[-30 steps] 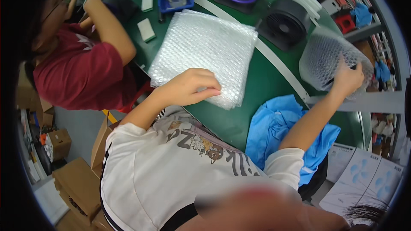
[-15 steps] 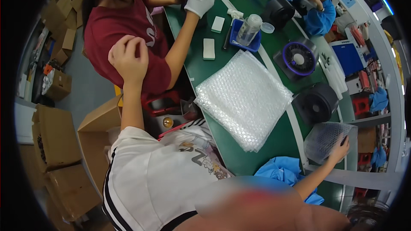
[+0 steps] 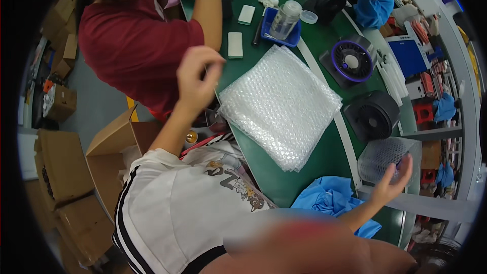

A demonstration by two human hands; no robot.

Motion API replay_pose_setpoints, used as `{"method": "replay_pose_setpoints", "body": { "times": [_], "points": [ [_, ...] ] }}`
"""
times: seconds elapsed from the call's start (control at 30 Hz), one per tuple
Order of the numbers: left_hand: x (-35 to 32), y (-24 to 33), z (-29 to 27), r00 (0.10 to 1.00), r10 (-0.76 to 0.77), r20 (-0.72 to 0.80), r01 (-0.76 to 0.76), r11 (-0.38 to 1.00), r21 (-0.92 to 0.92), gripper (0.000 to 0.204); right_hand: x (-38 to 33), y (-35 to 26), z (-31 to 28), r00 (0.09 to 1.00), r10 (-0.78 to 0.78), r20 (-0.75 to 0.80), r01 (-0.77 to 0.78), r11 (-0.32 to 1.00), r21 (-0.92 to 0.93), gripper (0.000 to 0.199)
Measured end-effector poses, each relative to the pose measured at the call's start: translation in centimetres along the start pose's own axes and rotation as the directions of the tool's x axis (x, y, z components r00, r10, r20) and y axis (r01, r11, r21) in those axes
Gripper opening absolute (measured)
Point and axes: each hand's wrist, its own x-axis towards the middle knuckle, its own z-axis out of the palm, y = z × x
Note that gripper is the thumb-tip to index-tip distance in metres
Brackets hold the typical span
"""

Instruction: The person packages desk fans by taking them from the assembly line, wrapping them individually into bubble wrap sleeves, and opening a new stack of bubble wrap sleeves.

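In the head view, looks down on a green table (image 3: 274,180). Holds the left hand (image 3: 199,78) raised at the near edge, seen against the dark red sleeve of a co-worker (image 3: 142,40), with fingers loosely curled, a narrow gap inside the thumb and nothing visible in the grasp; blurs slightly there. Spreads the right hand (image 3: 391,182) wide, with thumb and fingers well apart, in front of a rounded bubble-wrap bundle (image 3: 378,157) near the right end; cannot tell whether touching it.

Shows the flat stack of bubble wrap (image 3: 281,106) between both hands, lying on the tabletop with one corner toward the wearer. Beside the right forearm, includes a crumpled blue cloth (image 3: 327,195). Past the bundle, reveals a black fan (image 3: 373,116), then a purple-ringed fan (image 3: 351,61). Beyond the stack, displays a blue tray (image 3: 288,44) holding a clear jar (image 3: 285,20), with a white block (image 3: 235,45) to the left.
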Motion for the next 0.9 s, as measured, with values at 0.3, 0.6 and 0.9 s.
{"method": "replay_pose_setpoints", "body": {
  "times": [0.3, 0.6, 0.9],
  "points": [
    [-0.7, 6.3, 7.8, 0.669, 0.538, 0.512, -0.163, 0.779, -0.606, 0.014, -8.4, 2.2, -0.8, 0.831, 0.322, 0.454, -0.025, 0.837, -0.547, 0.039],
    [-1.7, 6.9, 9.5, 0.680, 0.464, 0.567, -0.023, 0.787, -0.616, 0.011, -14.2, 6.2, 0.8, 0.887, 0.268, 0.376, -0.202, 0.957, -0.208, 0.016],
    [-3.3, 7.5, 10.3, 0.616, 0.500, 0.609, -0.011, 0.778, -0.628, 0.008, -13.8, 5.8, 1.2, 0.822, 0.373, 0.430, -0.214, 0.902, -0.374, 0.031]
  ]
}}
